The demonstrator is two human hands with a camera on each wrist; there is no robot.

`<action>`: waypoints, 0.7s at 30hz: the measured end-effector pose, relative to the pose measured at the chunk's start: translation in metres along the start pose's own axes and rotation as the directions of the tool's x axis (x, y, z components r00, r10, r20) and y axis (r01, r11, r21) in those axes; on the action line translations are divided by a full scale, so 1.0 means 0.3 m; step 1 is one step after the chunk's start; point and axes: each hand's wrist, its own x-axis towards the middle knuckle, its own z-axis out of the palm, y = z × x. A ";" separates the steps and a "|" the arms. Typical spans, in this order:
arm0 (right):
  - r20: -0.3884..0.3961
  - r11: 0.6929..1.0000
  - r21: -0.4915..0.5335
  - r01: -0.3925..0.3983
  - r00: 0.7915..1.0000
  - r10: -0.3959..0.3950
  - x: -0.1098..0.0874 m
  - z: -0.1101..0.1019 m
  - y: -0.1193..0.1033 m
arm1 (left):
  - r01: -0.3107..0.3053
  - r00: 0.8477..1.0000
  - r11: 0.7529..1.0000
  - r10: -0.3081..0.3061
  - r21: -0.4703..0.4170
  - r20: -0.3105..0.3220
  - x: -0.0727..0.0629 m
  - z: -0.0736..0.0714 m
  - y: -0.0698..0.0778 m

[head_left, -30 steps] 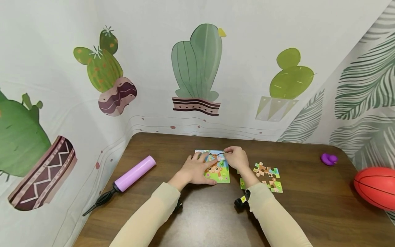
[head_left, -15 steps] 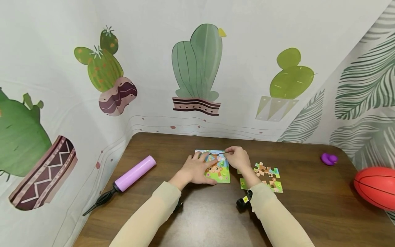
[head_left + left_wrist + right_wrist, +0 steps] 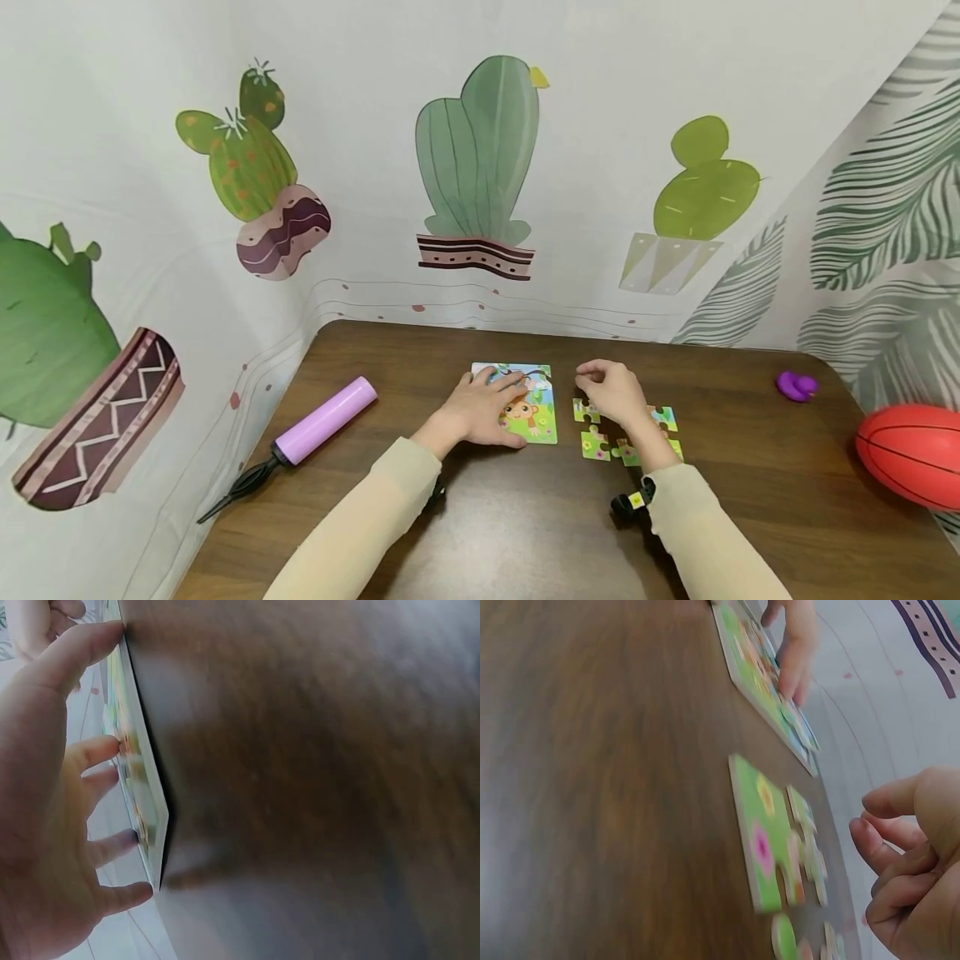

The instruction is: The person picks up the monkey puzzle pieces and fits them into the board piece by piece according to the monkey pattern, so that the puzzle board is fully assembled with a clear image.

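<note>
My left hand (image 3: 480,412) rests with spread fingers on a square jigsaw puzzle board (image 3: 546,429) with a monkey picture. In the left wrist view the thumb and fingertips (image 3: 127,895) lie along the board's edge. To the right of the board my right hand (image 3: 617,392) hovers over several loose puzzle pieces (image 3: 596,447), partly hiding them. Its fingers are loosely bent, with nothing between thumb and fingertips in the right wrist view. A green piece with pink and yellow flowers (image 3: 761,851) lies below that hand. At the board's upper right, a puzzle piece (image 3: 801,727) sits slightly raised.
A pink-purple hand pump (image 3: 326,421) with a black nozzle lies on the left of the brown table (image 3: 510,533). A purple rubber duck (image 3: 797,386) and a red ball (image 3: 911,454) are at the right. A cactus-print cloth (image 3: 480,158) stands behind the table.
My right hand has left the board's upper right corner and moved right, above the loose pieces. The left hand stays on the board.
</note>
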 end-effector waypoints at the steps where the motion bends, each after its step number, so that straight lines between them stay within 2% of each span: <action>1: 0.002 1.000 0.002 -0.002 1.000 0.002 -0.008 -0.010 0.007 | -0.002 1.000 1.000 0.002 -0.003 0.002 0.002 0.001 0.001; 6: 0.000 1.000 -0.007 0.008 1.000 -0.008 -0.044 -0.049 0.032 | 0.002 1.000 1.000 -0.002 -0.009 -0.005 0.013 0.003 0.007; 12: -0.011 0.998 -0.047 0.044 0.999 -0.045 -0.070 -0.069 0.053 | -0.001 1.000 0.999 0.002 0.048 -0.011 0.022 0.005 0.017; 17: 0.012 0.997 -0.061 0.053 0.999 -0.052 -0.086 -0.078 0.071 | -0.005 1.000 0.996 0.005 0.093 -0.001 0.023 0.003 0.030; 21: 0.065 0.994 -0.101 0.048 0.997 -0.042 -0.101 -0.086 0.078 | 0.001 1.000 0.994 -0.002 0.105 0.007 0.022 0.002 0.034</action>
